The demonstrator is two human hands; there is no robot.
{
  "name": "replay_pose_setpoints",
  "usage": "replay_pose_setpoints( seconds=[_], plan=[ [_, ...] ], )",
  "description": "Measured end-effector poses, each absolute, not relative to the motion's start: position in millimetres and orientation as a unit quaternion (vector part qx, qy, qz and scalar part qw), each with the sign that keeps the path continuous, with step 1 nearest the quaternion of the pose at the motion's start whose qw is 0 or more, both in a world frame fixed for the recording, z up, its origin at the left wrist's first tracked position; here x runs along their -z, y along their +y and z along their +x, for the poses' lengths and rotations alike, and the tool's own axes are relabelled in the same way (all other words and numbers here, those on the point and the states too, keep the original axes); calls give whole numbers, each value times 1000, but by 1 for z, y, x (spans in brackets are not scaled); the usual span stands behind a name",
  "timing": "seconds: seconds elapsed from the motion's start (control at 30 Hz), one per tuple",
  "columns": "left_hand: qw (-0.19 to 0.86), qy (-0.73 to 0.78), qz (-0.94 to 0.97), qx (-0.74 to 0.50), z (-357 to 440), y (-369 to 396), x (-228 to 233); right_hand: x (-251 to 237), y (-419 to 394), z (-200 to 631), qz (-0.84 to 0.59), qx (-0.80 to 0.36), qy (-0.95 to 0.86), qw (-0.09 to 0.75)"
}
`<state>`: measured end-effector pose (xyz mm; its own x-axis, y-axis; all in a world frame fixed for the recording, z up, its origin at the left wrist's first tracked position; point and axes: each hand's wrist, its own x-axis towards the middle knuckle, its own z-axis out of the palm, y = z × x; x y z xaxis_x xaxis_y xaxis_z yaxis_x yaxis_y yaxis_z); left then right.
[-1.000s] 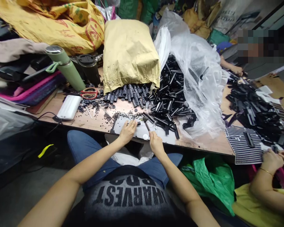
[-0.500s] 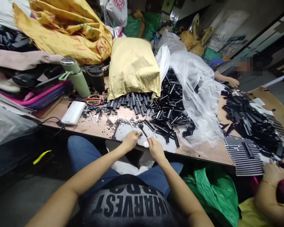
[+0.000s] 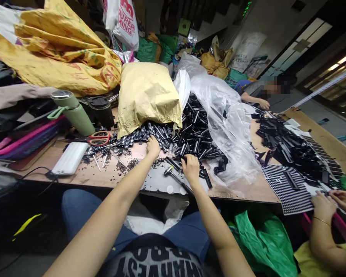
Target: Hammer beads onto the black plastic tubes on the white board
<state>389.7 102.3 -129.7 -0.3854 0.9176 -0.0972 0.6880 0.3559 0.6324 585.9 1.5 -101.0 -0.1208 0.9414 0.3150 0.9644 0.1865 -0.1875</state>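
My left hand (image 3: pixel 153 147) reaches to the front of a pile of black-and-white checkered tubes (image 3: pixel 138 135) under a yellow sack (image 3: pixel 148 94). Its fingertips touch the tubes, the forefinger is stretched out, and no held piece shows. Over the near edge of a heap of plain black tubes (image 3: pixel 194 132) is my right hand (image 3: pixel 191 170), thumb and fingers apart. Some of its fingertips are hidden among the tubes. A small hammer (image 3: pixel 176 179) lies on a whitish board (image 3: pixel 154 181), its head to the left and its handle end beside my right wrist.
Small dark bits, red-handled scissors (image 3: pixel 99 138) and a white power bank (image 3: pixel 70 158) lie at left. A green flask (image 3: pixel 73 113) stands behind them. Clear plastic (image 3: pixel 227 127) drapes over the black heap. Another person's hands (image 3: pixel 324 204) work at right by a striped sheet (image 3: pixel 288 188).
The hammer has left my right hand and lies on the board. My left hand moved forward to the checkered tubes, my right hand to the black tubes. The view shifted.
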Motion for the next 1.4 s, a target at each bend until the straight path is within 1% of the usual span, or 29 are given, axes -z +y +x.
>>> replay_pose_setpoints(
  seconds=[0.03,0.13,0.2,0.3,0.43,0.47,0.53,0.6,0.63,0.73,0.87,0.93,1.03,1.17,1.27,1.4],
  plan=[
    [233,795,498,-257,392,105,129,96,18,585,-658,38,-734,167],
    [269,789,480,-273,391,105,124,86,62,579,-717,35,-691,81],
    [308,770,473,-296,383,99,118,82,79,573,-733,22,-678,44],
    [388,721,459,-346,364,82,112,79,90,570,-736,13,-675,51],
    [518,648,396,-395,341,49,107,81,95,581,-712,-2,-698,80],
    [547,629,377,-404,337,40,106,82,94,583,-691,0,-715,108],
    [597,588,345,-423,329,23,104,86,88,584,-608,8,-765,214],
    [635,551,320,-437,325,10,102,90,77,578,-480,7,-823,302],
    [650,536,311,-440,324,4,102,91,69,573,-415,4,-851,322],
    [702,489,284,-432,325,-9,102,94,43,556,-267,-3,-911,313],
    [770,408,270,-409,330,-22,102,95,18,537,-190,-14,-935,299],
    [767,403,268,-422,331,-26,102,95,11,531,-179,-14,-934,310],
    [713,452,260,-468,331,-31,103,94,4,528,-208,-8,-927,312],
    [639,531,265,-489,337,-34,110,99,1,525,-296,-5,-920,256],
    [623,545,263,-496,344,-34,116,107,5,519,-298,-18,-928,222],
    [629,530,317,-472,347,-43,113,110,-2,512,-326,-44,-920,212]
  ],
)
